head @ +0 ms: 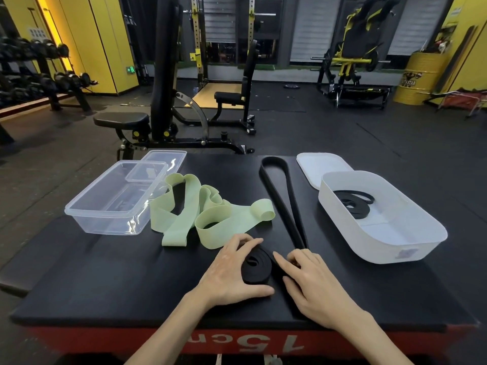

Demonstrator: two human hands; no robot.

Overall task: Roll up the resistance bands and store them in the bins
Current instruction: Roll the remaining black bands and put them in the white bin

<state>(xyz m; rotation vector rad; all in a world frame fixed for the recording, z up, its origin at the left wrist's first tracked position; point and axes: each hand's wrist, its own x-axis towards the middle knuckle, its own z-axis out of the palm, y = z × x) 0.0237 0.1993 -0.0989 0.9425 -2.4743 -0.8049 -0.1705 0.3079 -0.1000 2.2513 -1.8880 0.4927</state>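
Where the black band lies wound into a flat, tight coil at the near middle of the padded black platform, our left hand cups it, fingers curled over its far edge and thumb pressed to its near one. Our right hand sits just beside the coil, index finger straight against its rim, the other fingers bent over the strap. The unrolled rest of this matte rubber loop runs away from us as two narrow strips ending in a rounded bend.

To its left the green band, wide, thin and dull-surfaced, lies in loose wavy folds, one end curled into a small roll. It touches the clear bin, a glossy rectangular plastic tub with its lid behind. On the right, the white bin, smooth with rounded corners, holds a second black band, coiled, and a white lid lies behind it.
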